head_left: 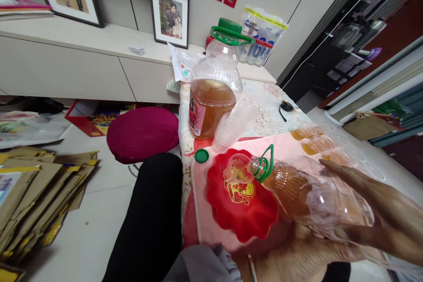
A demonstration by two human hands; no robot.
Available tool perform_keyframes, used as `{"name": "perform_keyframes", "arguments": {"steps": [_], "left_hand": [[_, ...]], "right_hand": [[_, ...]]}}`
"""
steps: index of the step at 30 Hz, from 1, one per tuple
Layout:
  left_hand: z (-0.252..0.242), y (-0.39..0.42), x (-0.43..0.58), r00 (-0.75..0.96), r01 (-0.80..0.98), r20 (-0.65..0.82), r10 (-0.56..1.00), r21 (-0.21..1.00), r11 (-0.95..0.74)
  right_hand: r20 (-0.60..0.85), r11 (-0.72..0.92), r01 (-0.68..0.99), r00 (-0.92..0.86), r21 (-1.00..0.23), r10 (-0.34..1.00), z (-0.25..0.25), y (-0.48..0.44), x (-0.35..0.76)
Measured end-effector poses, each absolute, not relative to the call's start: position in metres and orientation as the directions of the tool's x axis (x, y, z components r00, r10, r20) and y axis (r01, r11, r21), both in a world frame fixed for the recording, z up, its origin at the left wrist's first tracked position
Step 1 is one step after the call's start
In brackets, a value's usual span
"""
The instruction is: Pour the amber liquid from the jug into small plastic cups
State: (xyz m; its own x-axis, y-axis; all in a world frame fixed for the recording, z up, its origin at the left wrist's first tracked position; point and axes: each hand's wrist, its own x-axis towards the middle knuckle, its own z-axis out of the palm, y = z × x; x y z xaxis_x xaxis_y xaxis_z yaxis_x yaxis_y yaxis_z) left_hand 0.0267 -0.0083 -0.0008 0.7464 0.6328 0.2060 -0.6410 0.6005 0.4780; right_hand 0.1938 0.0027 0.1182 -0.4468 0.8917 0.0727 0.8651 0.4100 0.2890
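Note:
A large clear plastic bottle (297,189) of amber liquid lies tilted, its mouth pointing left at a clear plastic cup (233,172). The bottle's neck carries a green carrying ring (269,165). The cup is in a red scalloped dish (246,224) with a gold print. My left hand (297,253) reaches in from the bottom and supports the bottle from below. On the bottle's right side, my right hand (380,198) grips its body. A green cap (201,155) sits left of the dish. Whether liquid is flowing is hard to see.
A second big jug (213,101) with a green lid stands behind the dish, next to a stack of clear cups (236,125). Several cups of amber liquid (317,144) line the right. A magenta stool (142,134) and flattened cardboard (42,194) are at left.

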Motion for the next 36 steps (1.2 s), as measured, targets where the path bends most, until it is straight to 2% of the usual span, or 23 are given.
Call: {"name": "perform_keyframes", "arguments": {"steps": [8, 31, 36], "left_hand": [[0.006, -0.008, 0.016, 0.745, -0.658, 0.184, 0.641, 0.361, 0.661], [0.016, -0.002, 0.008, 0.741, -0.649, 0.157, 0.653, 0.416, 0.637], [0.019, -0.001, 0.009, 0.737, -0.664, 0.194, 0.647, 0.382, 0.642]], "right_hand": [[0.079, 0.418, 0.867, -0.453, 0.273, 0.888, 0.119, 0.004, 0.19], [0.079, 0.424, 0.851, -0.467, 0.31, 0.881, 0.124, 0.008, 0.181], [0.066, 0.433, 0.847, -0.473, 0.309, 0.879, 0.124, 0.007, 0.182]]}}
